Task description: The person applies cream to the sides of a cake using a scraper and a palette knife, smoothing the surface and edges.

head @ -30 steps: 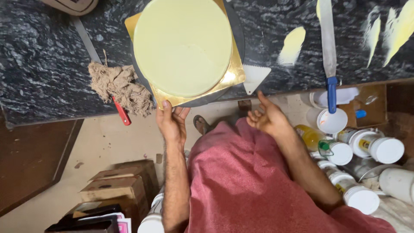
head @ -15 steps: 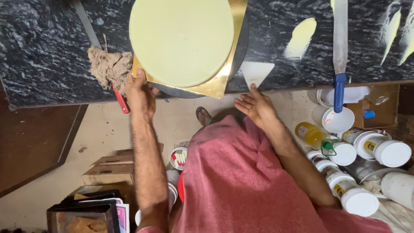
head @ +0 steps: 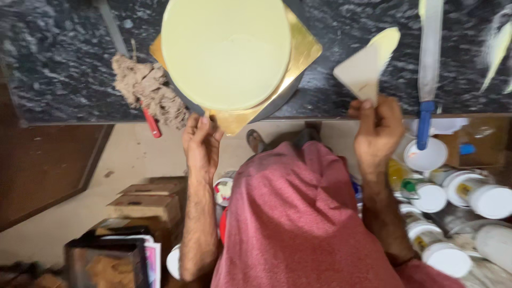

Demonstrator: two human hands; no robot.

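Observation:
A round cake point(head: 226, 50) with smooth pale yellow-green icing sits on a square gold board point(head: 301, 50) on a dark marbled counter point(head: 48, 58). My left hand point(head: 201, 143) touches the near corner of the gold board, fingers resting on its edge. My right hand point(head: 377, 127) holds a white plastic scraper point(head: 365, 66) by its narrow end, raised over the counter to the right of the cake. The scraper's far tip carries a smear of pale icing.
A heap of brown crumbs point(head: 149, 90) and a red-handled tool point(head: 151, 121) lie left of the cake. A long blue-handled palette knife point(head: 428, 64) lies at the right. Several white tubs and bottles point(head: 464, 197) stand below right; cardboard boxes point(head: 149, 200) sit on the floor at left.
My right hand has picked the scraper up off the counter and lifted it. My left hand has slid from the crumbs side to the board's near corner. The view has shifted.

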